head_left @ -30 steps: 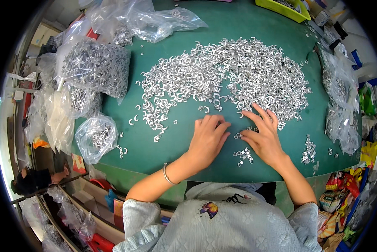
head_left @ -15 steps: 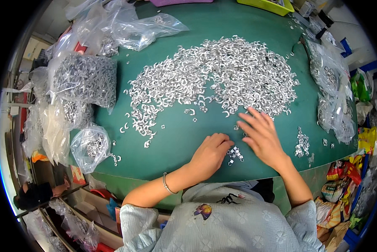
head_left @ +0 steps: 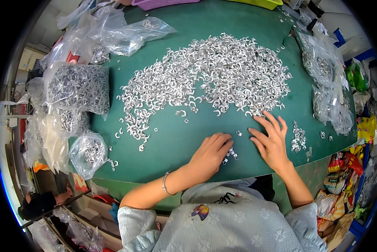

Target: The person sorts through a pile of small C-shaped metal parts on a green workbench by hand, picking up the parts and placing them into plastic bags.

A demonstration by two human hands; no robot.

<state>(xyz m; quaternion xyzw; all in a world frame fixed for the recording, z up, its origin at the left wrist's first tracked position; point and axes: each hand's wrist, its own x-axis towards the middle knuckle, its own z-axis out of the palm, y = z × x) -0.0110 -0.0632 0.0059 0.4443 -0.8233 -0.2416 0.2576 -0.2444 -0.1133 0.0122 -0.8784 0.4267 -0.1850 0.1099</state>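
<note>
A wide heap of small silver C-shaped metal clips (head_left: 213, 80) is spread over the green table mat (head_left: 171, 143). My left hand (head_left: 209, 155) lies palm down near the front edge, its fingertips resting on a small cluster of clips (head_left: 230, 153). Just to the right, my right hand (head_left: 272, 140) is flat on the mat with fingers spread, the fingertips reaching the near edge of the heap. One loose clip (head_left: 238, 133) lies between the two hands. Neither hand grips anything that I can see.
Clear plastic bags full of clips (head_left: 79, 88) pile up along the left edge, with a smaller bag (head_left: 87, 151) near the front left. More filled bags (head_left: 327, 84) sit at the right. A small clip pile (head_left: 298, 138) lies right of my right hand.
Both hands have drawn back toward the front edge, dragging a small cluster of clips away from the heap. The view has shifted slightly.
</note>
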